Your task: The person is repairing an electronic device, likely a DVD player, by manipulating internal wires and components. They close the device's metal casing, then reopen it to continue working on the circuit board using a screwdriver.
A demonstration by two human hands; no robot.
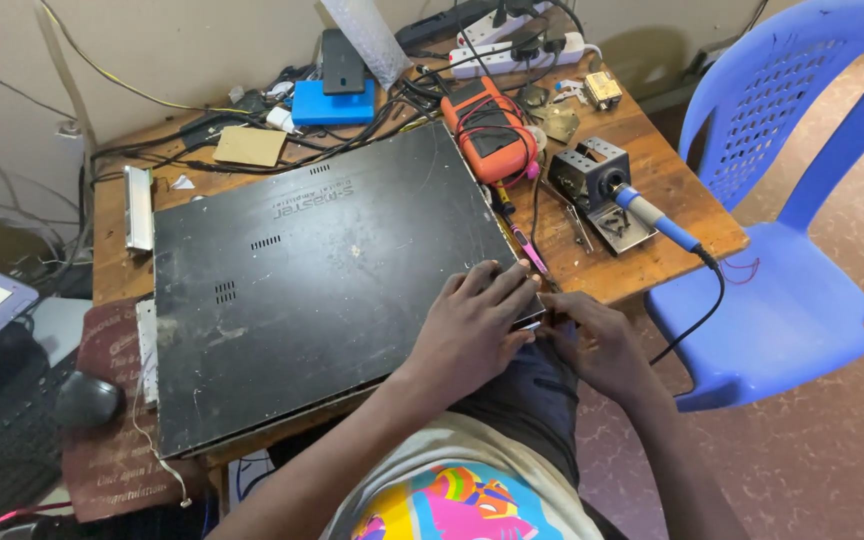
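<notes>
On the wooden desk: closed black equipment case, both hands at its near right corner.
Lid appears fully on, nothing opened yet. Left hand lies flat, fingers spread, pressing the lid; right hand curls at the corner edge, possibly gripping something small—cannot tell.

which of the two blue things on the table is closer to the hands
The soldering iron with the blue handle, resting in its metal stand at the right; the blue box sits at the far edge.
</notes>
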